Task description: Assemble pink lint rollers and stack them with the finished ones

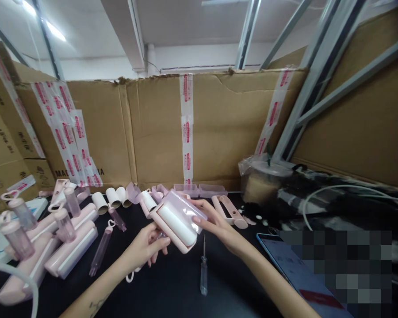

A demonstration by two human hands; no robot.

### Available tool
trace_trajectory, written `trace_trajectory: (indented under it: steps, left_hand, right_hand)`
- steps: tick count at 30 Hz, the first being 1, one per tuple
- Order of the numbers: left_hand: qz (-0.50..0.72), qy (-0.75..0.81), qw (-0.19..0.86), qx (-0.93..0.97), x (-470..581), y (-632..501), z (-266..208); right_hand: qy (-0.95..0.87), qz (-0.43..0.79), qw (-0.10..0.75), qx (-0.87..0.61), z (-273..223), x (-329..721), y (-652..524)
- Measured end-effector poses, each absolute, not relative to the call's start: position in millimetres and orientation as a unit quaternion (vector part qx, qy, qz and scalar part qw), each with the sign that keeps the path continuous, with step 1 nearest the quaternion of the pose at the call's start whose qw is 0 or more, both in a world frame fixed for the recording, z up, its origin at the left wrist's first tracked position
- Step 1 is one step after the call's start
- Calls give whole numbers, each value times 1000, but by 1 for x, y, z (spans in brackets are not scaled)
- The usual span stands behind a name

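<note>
Over the middle of the black table I hold a pink lint roller (176, 223) with a white roll inside its housing. My left hand (151, 245) is closed round its lower left side, and a pale loop (129, 277) shows below that hand. A translucent lilac cover (185, 205) stands along the roller's upper side. My right hand (219, 223) grips this cover, thumb on its face and fingers behind. Whether the cover is hinged to the housing I cannot tell. Below the hands lies a screwdriver (204, 269) with a clear handle.
Several pink lint rollers (71, 251) lie at the left, near loose translucent handles (101, 249). White paper rolls (112, 196) and lilac covers (212, 191) line the back by a cardboard wall (155, 132). At right are a pink housing (228, 210), a drink cup (260, 185) and a tablet (298, 265).
</note>
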State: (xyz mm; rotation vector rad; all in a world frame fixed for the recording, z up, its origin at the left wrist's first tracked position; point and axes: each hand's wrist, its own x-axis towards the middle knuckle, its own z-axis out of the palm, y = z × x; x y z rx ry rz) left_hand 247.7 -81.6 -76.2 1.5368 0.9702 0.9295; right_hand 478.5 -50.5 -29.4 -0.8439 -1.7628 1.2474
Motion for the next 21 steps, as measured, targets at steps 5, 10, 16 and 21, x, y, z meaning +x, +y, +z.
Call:
trace_trajectory:
  steps: [5, 10, 16, 21]
  left_hand:
    - [388, 399, 533, 638, 248, -82, -76]
    - [406, 394, 532, 630, 248, -82, -77]
    - [400, 382, 539, 636, 248, -84, -72]
    - [412, 402, 511, 639, 251, -87, -72]
  right_hand:
    - [-718, 488, 374, -325, -25, 482, -53]
    - [-720, 477, 381, -330, -29, 481, -51]
    - [-737, 485, 367, -296, -25, 485, -51]
    - [-749, 490, 343, -284, -40, 474, -54]
